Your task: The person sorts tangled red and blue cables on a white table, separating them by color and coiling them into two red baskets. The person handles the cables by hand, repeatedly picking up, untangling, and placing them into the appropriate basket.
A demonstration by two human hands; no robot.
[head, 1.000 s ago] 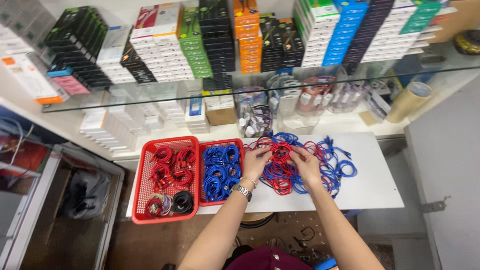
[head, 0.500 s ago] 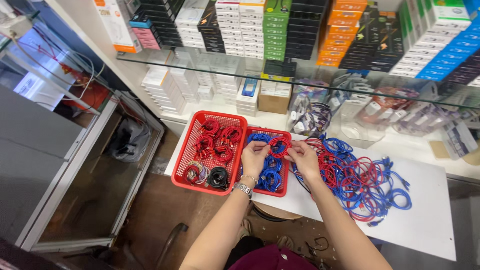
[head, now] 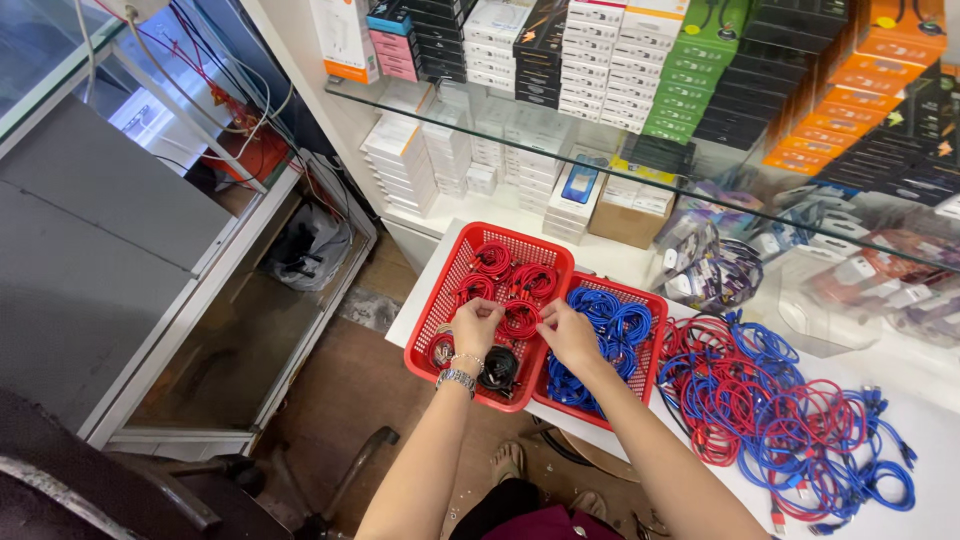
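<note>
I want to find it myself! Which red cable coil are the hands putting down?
Find the white table, then the larger red plastic basket at its left end. Both hands, left hand and right hand, meet over one coiled red cable near the basket's right wall. It alone lies between fingers; the other red coils lie untouched.

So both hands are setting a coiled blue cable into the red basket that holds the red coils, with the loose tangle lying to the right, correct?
Not quite: the coiled cable between the left hand and right hand is red, not blue, as the head view shows. The rest holds: it is over the red basket of red coils, and the loose tangle lies to the right.
</note>
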